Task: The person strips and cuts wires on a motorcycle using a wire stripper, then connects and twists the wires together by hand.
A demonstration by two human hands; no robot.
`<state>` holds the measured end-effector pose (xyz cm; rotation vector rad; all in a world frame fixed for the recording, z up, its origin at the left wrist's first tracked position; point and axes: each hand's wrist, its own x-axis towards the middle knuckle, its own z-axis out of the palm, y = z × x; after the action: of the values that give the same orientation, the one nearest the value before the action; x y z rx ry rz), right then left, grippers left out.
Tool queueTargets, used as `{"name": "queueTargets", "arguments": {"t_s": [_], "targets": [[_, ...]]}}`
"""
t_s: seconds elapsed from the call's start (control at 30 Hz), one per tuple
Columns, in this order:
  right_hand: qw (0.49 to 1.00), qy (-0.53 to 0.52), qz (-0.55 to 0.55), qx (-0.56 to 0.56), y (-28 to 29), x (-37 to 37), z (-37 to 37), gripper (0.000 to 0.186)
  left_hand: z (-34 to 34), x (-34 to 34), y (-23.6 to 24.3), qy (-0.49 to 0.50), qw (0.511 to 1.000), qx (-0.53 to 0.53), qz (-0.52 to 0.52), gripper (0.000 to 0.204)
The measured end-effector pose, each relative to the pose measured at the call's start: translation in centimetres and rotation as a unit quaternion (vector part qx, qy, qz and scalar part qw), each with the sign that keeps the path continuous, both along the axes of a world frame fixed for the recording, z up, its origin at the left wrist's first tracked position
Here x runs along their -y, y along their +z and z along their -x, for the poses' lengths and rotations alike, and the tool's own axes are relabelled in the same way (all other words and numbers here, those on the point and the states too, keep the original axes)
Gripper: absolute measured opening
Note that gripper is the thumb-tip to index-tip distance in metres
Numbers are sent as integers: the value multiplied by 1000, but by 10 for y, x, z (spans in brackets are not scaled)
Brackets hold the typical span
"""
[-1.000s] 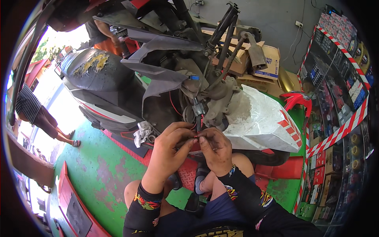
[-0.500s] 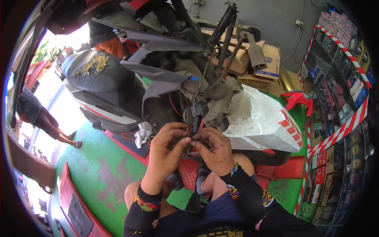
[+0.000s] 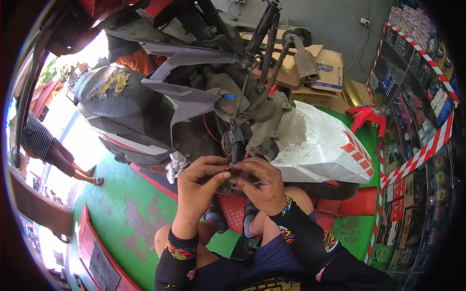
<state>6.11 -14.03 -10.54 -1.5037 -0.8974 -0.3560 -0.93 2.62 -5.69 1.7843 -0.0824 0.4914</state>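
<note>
My left hand (image 3: 201,183) and my right hand (image 3: 261,183) meet fingertip to fingertip in front of a partly stripped scooter. Both are closed in a pinch on a thin wire (image 3: 230,166), mostly hidden by the fingers. Just above them hangs a black plastic connector (image 3: 236,137), with dark leads running down toward my fingers. A red wire (image 3: 209,129) loops past its left side. The scooter's white front fender (image 3: 310,150) lies to the right of the hands, and a grey body panel (image 3: 189,97) juts out above them.
A crumpled white rag (image 3: 176,166) sits left of my left hand. Cardboard boxes (image 3: 329,72) are stacked behind the scooter. A glass display case (image 3: 412,126) edged in striped tape stands right. A bystander in striped clothing (image 3: 36,138) is at far left; another person in orange (image 3: 137,60) stands behind the seat.
The view has shifted slightly. Both hands stay pinched together below the connector, with the fingertips moved only a little.
</note>
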Motion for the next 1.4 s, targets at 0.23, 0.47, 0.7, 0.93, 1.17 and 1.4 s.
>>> {"name": "queueTargets", "arguments": {"t_s": [0.23, 0.47, 0.7, 0.93, 1.17, 1.4], "targets": [[999, -5, -9, -35, 2, -2, 2, 22, 0, -4, -4, 2, 1000, -13, 18, 12], [995, -11, -13, -95, 9, -8, 11, 16, -4, 0, -10, 31, 989, 83, -118, 11], [938, 73, -113, -320, -3, -14, 12, 11, -5, 10, -4, 72, 970, 120, -198, 10], [841, 217, -239, -434, -11, -17, 7, 26, -4, 17, -15, 88, 974, 131, -159, 13], [689, 362, -297, -553, -3, -12, 9, 27, -3, 13, -20, 60, 976, 138, -160, 18], [901, 80, -226, -360, -16, -18, 17, 27, -3, 12, -9, 66, 982, 101, -148, 23]]}}
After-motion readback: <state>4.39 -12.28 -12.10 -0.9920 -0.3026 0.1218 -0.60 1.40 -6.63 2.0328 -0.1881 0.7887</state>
